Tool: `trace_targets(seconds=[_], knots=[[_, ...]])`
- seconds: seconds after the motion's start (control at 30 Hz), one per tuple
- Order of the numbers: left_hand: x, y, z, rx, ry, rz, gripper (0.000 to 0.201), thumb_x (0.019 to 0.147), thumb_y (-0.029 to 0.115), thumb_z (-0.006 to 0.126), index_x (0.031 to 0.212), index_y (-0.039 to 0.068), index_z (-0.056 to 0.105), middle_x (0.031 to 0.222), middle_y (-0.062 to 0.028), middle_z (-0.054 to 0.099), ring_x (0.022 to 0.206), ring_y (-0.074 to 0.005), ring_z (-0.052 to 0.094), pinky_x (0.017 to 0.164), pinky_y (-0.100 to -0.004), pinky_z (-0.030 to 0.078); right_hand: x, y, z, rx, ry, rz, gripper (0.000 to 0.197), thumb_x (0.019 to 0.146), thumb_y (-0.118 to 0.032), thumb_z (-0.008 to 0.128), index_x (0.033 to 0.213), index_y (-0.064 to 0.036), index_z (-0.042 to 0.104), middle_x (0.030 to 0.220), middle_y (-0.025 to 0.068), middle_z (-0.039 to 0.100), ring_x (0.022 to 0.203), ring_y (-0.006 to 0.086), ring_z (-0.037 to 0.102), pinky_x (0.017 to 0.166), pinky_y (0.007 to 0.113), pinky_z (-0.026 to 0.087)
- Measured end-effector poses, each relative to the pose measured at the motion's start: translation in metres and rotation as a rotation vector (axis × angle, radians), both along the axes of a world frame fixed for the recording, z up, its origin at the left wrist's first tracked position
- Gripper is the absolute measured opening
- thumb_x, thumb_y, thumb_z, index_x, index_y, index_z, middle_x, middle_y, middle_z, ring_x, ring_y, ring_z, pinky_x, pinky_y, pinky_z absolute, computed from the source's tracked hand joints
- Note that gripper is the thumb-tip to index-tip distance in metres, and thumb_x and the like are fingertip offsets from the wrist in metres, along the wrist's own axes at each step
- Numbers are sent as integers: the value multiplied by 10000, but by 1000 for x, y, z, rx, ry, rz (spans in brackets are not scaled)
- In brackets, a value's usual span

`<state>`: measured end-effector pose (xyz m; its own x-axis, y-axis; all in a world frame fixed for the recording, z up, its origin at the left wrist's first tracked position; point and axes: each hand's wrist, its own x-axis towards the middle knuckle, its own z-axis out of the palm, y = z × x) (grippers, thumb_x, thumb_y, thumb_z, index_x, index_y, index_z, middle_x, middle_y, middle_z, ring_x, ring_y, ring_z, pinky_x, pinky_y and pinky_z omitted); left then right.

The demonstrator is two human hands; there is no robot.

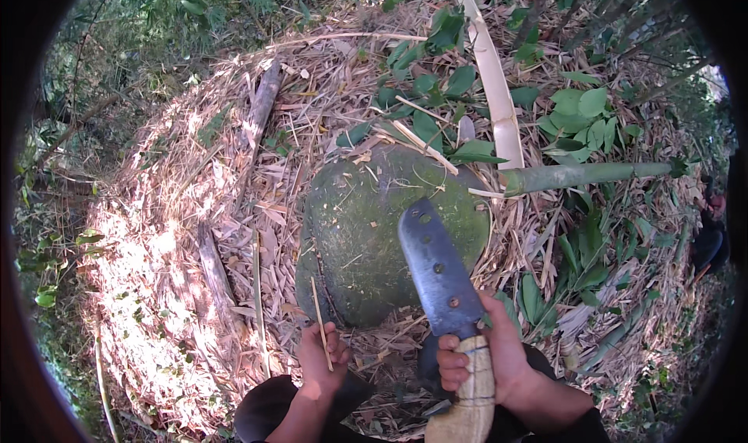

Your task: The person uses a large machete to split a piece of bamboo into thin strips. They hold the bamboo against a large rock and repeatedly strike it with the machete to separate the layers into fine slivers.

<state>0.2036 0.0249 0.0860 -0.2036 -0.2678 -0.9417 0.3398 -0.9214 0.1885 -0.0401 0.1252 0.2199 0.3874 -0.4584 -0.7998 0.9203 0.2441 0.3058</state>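
My right hand [502, 353] is closed round the pale wooden handle of a broad knife [440, 268]. Its dark blade has several round holes and points up and away over a mossy boulder [358, 232]. My left hand [323, 357] is closed on a thin bamboo strip [320, 322], which stands up from the fingers in front of the boulder's near left edge. Small pale chips lie scattered on top of the stone. The blade's tip appears above the boulder; whether it touches is hard to tell.
A green bamboo pole [588, 176] lies to the right of the boulder, beside a long split bamboo piece [495, 84]. Weathered sticks [261, 104] rest on dry leaf litter at left. Green leafy cuttings [580, 120] lie at right. Part of another person [709, 236] shows at the far right.
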Motion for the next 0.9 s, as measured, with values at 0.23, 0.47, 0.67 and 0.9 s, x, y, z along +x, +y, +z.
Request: trace_targets(seconds=[0.23, 0.47, 0.67, 0.9], knots=[[16, 62, -18, -429, -469, -327, 291, 997, 296, 432, 846, 86, 565, 522, 8, 418, 381, -119, 372, 368, -279, 312, 6, 4, -18, 30, 75, 76, 722, 822, -813, 388, 747, -105, 508, 576, 22, 451, 498, 176, 457, 527, 318, 418], [59, 151, 105, -305, -592, -373, 327, 959, 301, 504, 953, -5, 621, 695, -83, 611, 589, -189, 604, 560, -325, 480, 49, 75, -12, 108, 786, 236, 694, 904, -761, 343, 799, -98, 520, 586, 53, 526, 495, 184, 532, 494, 325, 470], [91, 153, 258, -621, -709, -899, 400, 939, 328, 559, 1083, -32, 659, 948, -194, 698, 946, -291, 680, 860, -395, 507, 60, 114, 156, 56, 578, -37, 547, 919, -630, 495, 792, -98, 522, 588, 51, 516, 491, 196, 521, 487, 336, 467], [145, 119, 385, -381, -858, -621, 431, 883, 337, 577, 1054, -46, 675, 767, -190, 695, 669, -290, 677, 651, -410, 536, -9, 162, 301, -63, 1410, 243, 228, 898, -129, 629, 713, -39, 530, 575, 25, 529, 465, 133, 508, 454, 297, 421]])
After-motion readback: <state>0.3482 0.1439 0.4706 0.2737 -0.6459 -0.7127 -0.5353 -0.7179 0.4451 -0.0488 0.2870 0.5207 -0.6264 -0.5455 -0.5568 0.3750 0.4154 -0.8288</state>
